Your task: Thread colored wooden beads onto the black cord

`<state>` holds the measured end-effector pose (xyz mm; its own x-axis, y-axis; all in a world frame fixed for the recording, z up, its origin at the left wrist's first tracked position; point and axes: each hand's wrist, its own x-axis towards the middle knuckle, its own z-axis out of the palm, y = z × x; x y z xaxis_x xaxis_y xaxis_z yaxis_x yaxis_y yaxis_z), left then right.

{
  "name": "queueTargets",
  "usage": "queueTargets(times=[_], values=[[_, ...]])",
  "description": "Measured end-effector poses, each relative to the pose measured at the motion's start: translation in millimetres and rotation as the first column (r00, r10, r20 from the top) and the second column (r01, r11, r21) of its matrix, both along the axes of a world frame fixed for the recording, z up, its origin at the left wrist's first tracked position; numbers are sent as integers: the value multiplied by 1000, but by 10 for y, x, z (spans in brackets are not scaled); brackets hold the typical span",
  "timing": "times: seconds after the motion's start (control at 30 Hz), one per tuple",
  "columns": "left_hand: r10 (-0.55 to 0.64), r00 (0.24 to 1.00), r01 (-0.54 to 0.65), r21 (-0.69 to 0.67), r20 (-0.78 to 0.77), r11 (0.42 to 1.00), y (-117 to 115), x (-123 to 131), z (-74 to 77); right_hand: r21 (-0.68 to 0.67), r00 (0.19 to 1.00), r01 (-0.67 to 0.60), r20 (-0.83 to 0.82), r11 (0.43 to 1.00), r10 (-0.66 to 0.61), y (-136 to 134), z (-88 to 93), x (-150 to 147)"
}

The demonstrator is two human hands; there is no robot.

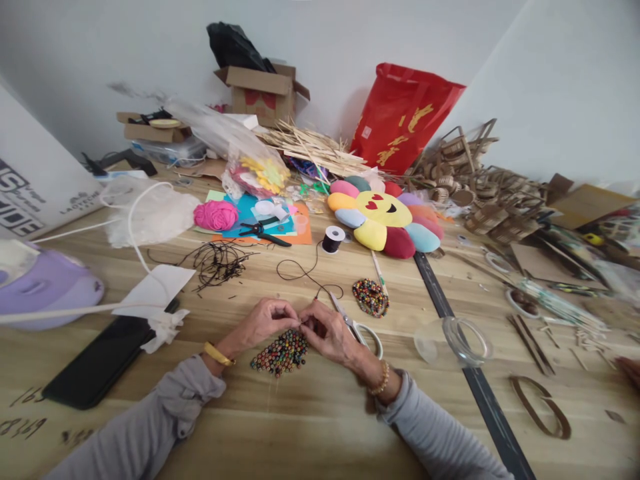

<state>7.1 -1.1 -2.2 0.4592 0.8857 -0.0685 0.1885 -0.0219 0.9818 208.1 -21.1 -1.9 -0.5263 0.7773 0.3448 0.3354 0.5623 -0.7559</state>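
My left hand (263, 327) and my right hand (327, 330) meet fingertip to fingertip just above a pile of small multicoloured beads (281, 353). Both pinch; what sits between the left fingers is too small to make out. A thin black cord (300, 277) runs from its spool (333, 240) to the top of my right hand, where its end is hidden. White-handled scissors (371, 339) lie beside that hand, partly behind it. Farther right a strung coil of beads (370, 298) rests on the table.
A black phone (95, 363) and a purple device (50, 287) lie left. Tangled black cord (220, 263), pliers (265, 232) and a flower cushion (383, 217) stand farther back. A clear round container (467, 342) and a brown strip loop (543, 407) are right. Another person's hand (629, 370) shows at the right edge.
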Motion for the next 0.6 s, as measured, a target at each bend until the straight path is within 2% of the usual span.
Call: queueTargets(times=[0.17,0.43,0.6], values=[[5,1000,-5,52,-1,999,-7,12,9,16,1000,20,-24,1000,-20,11,-3,-9],[65,998,-65,110,3,992,19,2,-13,60,983,180,24,982,-182,16,-21,-18],[62,998,-62,124,0,990,18,-2,-36,21,993,117,14,993,-117,14,-31,-10]])
